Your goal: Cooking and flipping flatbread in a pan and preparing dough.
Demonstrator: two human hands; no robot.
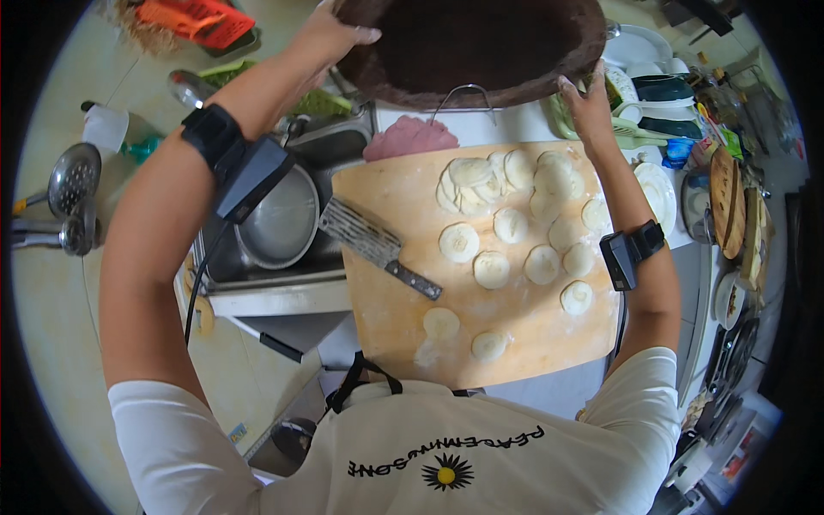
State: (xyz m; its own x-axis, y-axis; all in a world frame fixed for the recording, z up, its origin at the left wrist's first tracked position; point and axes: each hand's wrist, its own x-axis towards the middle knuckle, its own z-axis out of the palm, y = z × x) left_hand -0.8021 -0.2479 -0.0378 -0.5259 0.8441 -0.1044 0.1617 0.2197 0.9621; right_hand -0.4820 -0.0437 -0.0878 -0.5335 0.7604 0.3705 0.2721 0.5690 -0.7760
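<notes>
Both of my hands hold a large dark round pan or tray up beyond the far edge of the wooden board. My left hand (331, 42) grips the left rim of the dark pan (476, 96), thumb on top. At its right rim is my right hand (587, 103), fingers partly behind it. Below, on the floured wooden board (399, 193), lie several flat rounds of dough (459, 243), some overlapping in a pile (473, 183) near the far edge. A cleaver (380, 248) with a dark handle rests at the board's left.
A steel sink (335, 148) with a metal basin (280, 219) adjoins the board's left side. Pink cloth (412, 137) and a wire stand (473, 87) are beyond it. Stacked dishes (663, 96) and a white plate (655, 193) stand at right. Ladles (74, 180) hang at far left.
</notes>
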